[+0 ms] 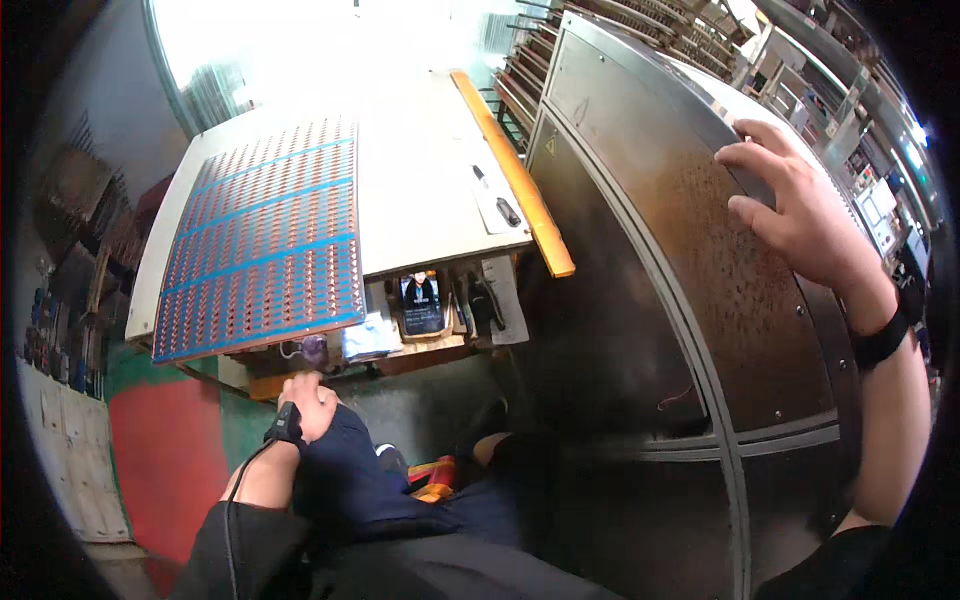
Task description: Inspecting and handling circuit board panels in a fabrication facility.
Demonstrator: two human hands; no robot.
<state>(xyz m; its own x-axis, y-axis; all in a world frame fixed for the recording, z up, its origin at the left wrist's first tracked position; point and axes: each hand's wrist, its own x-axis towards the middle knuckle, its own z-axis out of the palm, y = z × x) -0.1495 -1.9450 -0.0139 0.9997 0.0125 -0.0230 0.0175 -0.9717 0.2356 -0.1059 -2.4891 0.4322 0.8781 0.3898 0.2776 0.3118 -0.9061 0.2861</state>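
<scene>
My left hand [312, 405] rests on my knee, its fingers lying loosely over the dark trouser cloth with nothing in them. A dark strapped device with a cable is on that wrist. My right hand [800, 205] is raised beside the top edge of a stained metal cabinet [690, 200], fingers apart and holding nothing; whether it touches the cabinet I cannot tell. On the pale worktable [410, 170] to the left lies a large panel [265, 235] with rows of small copper-coloured parts and blue strips. A black marker-like pen [507, 210] lies on white paper near the table's right side.
An orange bar [515, 175] runs along the table's right edge. Under the tabletop, a shelf holds a phone-like screen [421, 305], a light-blue packet [370, 337] and other small items. Racks [670, 35] stand behind the cabinet. A red floor patch [165, 450] is at left.
</scene>
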